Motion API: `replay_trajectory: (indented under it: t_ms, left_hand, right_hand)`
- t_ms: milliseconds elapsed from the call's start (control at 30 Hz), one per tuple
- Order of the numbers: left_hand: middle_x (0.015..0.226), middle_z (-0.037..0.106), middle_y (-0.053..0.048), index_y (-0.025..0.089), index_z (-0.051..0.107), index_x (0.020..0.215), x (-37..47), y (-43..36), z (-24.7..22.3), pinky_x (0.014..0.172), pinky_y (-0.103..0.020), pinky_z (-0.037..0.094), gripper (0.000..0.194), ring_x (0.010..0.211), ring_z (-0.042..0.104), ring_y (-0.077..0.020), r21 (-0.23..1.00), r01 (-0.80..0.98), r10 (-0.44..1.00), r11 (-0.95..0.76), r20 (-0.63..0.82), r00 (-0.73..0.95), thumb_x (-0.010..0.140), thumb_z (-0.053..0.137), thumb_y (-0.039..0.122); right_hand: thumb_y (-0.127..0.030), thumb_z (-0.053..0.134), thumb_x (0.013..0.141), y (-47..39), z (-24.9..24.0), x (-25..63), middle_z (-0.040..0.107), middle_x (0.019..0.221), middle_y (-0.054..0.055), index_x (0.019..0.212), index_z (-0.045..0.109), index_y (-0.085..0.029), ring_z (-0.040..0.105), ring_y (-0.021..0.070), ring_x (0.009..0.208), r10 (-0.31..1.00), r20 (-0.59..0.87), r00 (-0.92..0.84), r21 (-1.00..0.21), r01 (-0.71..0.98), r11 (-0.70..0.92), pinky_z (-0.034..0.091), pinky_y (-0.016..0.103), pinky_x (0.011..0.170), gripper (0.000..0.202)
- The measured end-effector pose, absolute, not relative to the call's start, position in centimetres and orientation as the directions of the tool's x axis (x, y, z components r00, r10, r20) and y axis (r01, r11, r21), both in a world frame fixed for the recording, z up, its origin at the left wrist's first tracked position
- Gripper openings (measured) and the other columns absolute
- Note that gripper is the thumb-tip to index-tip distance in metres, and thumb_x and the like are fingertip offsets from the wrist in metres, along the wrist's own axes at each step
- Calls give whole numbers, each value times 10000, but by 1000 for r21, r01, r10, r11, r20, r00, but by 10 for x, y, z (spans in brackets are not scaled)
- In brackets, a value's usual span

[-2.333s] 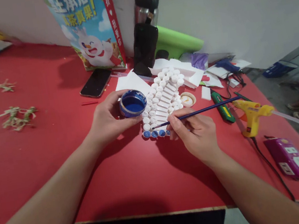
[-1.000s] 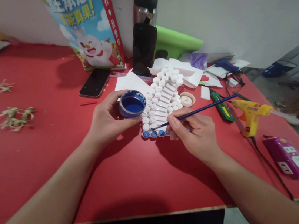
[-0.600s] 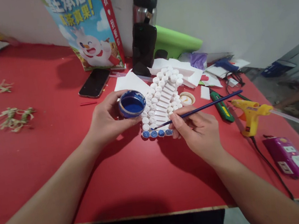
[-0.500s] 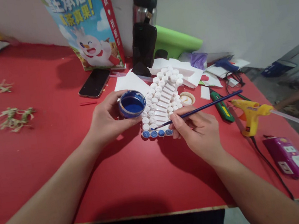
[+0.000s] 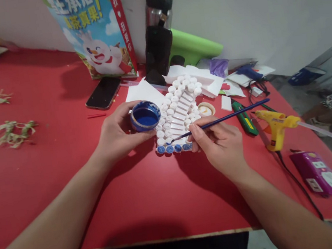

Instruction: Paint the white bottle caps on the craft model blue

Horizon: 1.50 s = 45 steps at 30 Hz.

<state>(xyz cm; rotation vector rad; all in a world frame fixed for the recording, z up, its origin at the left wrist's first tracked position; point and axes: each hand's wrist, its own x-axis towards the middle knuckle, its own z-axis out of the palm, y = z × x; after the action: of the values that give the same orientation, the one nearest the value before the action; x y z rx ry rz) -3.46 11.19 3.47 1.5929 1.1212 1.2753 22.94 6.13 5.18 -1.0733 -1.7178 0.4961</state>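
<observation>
My left hand (image 5: 116, 134) is closed round a small jar of blue paint (image 5: 146, 117), tilted so its open mouth faces me. In my right hand (image 5: 217, 144) a thin dark-blue paintbrush (image 5: 230, 115) is pinched. Its tip meets the lower part of a white craft model (image 5: 177, 114) built of rolled white discs, with a strip of steps up its middle. Several discs along the front edge are blue, and a blue mark shows on a disc just above them. Fingers of my right hand hide the model's lower right corner.
A yellow glue gun (image 5: 278, 124), a green utility knife (image 5: 244, 117) and a purple power socket box (image 5: 318, 174) lie to the right. Behind are a phone (image 5: 103, 93), a printed bag (image 5: 93, 35), a steel flask (image 5: 160, 0) and white paper. Straw pieces (image 5: 16, 132) lie left.
The brush tip has shifted slightly on the model, and a blue mark now shows on a disc in the second row. Both hands keep their hold; the view has moved slightly.
</observation>
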Motion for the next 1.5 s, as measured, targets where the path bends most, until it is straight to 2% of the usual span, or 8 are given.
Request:
replay_trajectory:
  t_ms: [333, 533, 833, 1200, 1367, 1500]
  left_hand:
    - [1315, 861, -137, 211, 789, 1307, -34, 111, 35, 1069, -504, 689, 734, 1225, 808, -372, 944, 163, 956, -288, 274, 104, 668, 1099, 400]
    - [1299, 865, -129, 222, 795, 1293, -35, 112, 35, 1041, -504, 695, 745, 1198, 813, -382, 947, 169, 960, -274, 258, 109, 665, 1117, 462]
    - [1303, 861, -124, 233, 799, 1280, -34, 112, 34, 1060, -525, 684, 738, 1209, 810, -387, 954, 146, 962, -263, 248, 113, 656, 1122, 457]
    - [1283, 860, -120, 236, 800, 1282, -33, 111, 35, 1056, -533, 685, 740, 1204, 809, -388, 955, 136, 962, -263, 250, 111, 659, 1121, 473]
    - [1286, 857, -126, 230, 800, 1289, -33, 111, 35, 1044, -535, 685, 728, 1190, 812, -385, 955, 135, 962, -264, 250, 109, 671, 1118, 448]
    - [1302, 860, -125, 227, 801, 1289, -34, 111, 35, 1044, -513, 687, 729, 1205, 811, -385, 952, 137, 959, -273, 259, 112, 669, 1116, 447]
  right_hand:
    - [-407, 727, 1138, 63, 48, 231, 751, 704, -30, 957, 733, -267, 685, 146, 507, 864, 500, -53, -780, 407, 476, 579, 314, 527, 228]
    - [-366, 721, 1145, 62, 49, 230, 743, 691, -35, 953, 732, -261, 692, 139, 509, 850, 524, -57, -769, 399, 500, 571, 307, 541, 219]
    - [-414, 700, 1156, 61, 48, 229, 772, 699, -24, 973, 745, -266, 713, 153, 511, 860, 506, -73, -759, 436, 483, 598, 318, 554, 240]
    - [-374, 705, 1146, 60, 49, 224, 791, 724, -34, 980, 749, -269, 721, 141, 517, 862, 496, -103, -759, 430, 489, 604, 300, 565, 202]
    - [-300, 721, 1122, 60, 50, 223, 784, 721, -46, 966, 744, -265, 708, 124, 515, 856, 502, -125, -759, 410, 506, 583, 283, 568, 162]
    - [-328, 716, 1129, 59, 50, 223, 812, 760, -32, 988, 749, -260, 716, 126, 527, 860, 492, -135, -759, 417, 500, 578, 283, 573, 160]
